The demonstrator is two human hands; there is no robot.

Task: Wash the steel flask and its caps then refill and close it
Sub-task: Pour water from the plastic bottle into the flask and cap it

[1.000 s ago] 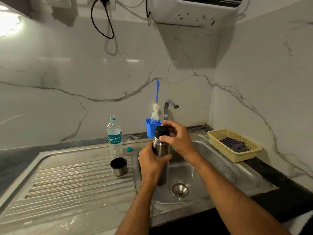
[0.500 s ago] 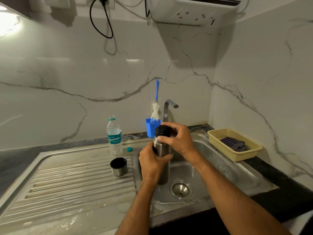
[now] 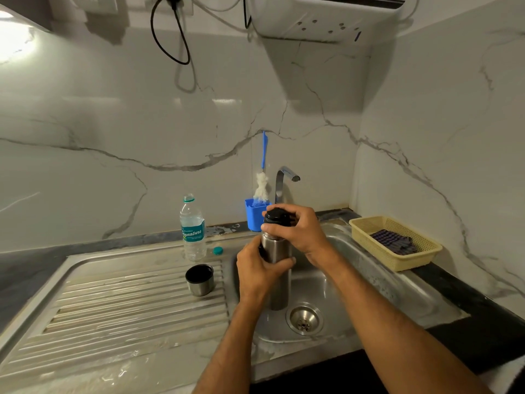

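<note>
in the lower middle of the frame the left hand (image 3: 260, 275) grasps the body of the steel flask (image 3: 277, 268), fingers wrapped around it, and holds it upright over the sink basin (image 3: 369, 282), above and left of the drain (image 3: 304, 319). just above, the right hand (image 3: 302, 233) grips the black inner cap (image 3: 276, 216) on the neck of the flask, fingers curled around it. compared with the earlier frames both hands stay in almost the same place and the flask is still upright; only the right fingers sit a little different on the cap.

left of the basin, the steel outer cap (image 3: 199, 280) stands mouth up on the ribbed drainboard (image 3: 113, 311), unchanged. behind it are an open plastic water bottle (image 3: 193, 228) and its small teal lid (image 3: 218, 250). further back, a blue holder (image 3: 254, 214) with a bottle brush (image 3: 262, 180) stands beside the tap (image 3: 284, 183). at the right, a yellow basket (image 3: 397, 264) holds a dark cloth (image 3: 393, 241).
</note>
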